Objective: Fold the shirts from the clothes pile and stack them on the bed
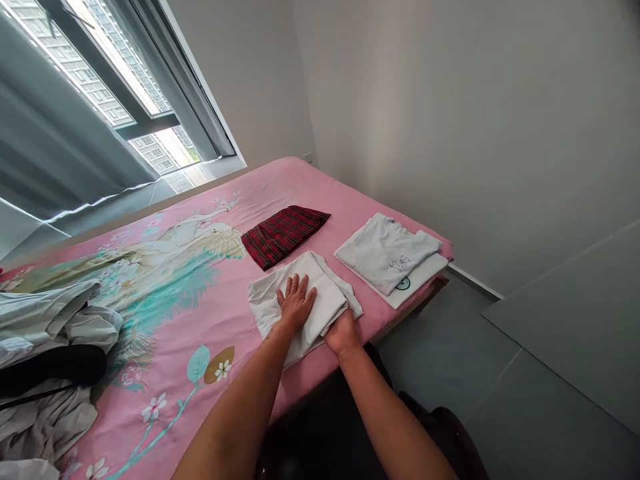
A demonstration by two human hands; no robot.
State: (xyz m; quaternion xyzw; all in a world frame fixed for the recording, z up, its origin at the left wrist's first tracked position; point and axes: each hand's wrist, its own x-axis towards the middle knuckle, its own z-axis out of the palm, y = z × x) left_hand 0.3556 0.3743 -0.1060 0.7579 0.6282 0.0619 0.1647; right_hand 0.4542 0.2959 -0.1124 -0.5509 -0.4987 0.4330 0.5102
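Note:
A white garment (320, 293), partly folded, lies near the front edge of the bed. My left hand (297, 300) rests flat on top of it with the fingers spread. At its right end, my right hand (344, 331) grips the folded edge, its fingers tucked under the cloth and mostly hidden. Just beyond lies a folded red plaid piece of clothing (285, 233). To the right, a folded light grey T-shirt (390, 250) with a small line drawing lies over a white folded garment (425, 277) that shows a round green print.
Pink flowered bedding (165, 340) covers the bed. A loose heap of clothes (55, 333), white, black and beige, sits at the left. Walls stand behind and to the right, with grey floor (450, 353) beside the bed. A curtained window (145, 120) is at the upper left.

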